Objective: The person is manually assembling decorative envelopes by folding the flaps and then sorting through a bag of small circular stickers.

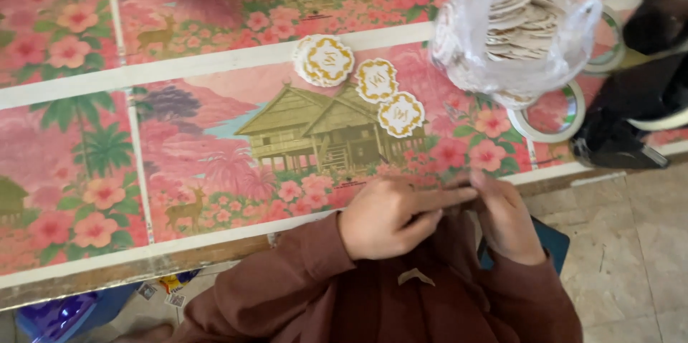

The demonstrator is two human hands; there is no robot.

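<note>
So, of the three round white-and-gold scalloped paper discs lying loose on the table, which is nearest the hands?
The rightmost white-and-gold scalloped paper disc, lowest of the three in the head view; the other two sit further up and left, away from both hands.

The tablecloth is pink, printed with coral hibiscus flowers, green palms, olive-gold stilt houses and small gold deer, split by cream bands. On the tablecloth lie three white scalloped round labels with gold borders and emblems. Above and right of them, a clear plastic bag holds cream discs. Both sleeves are maroon-brown.
</note>
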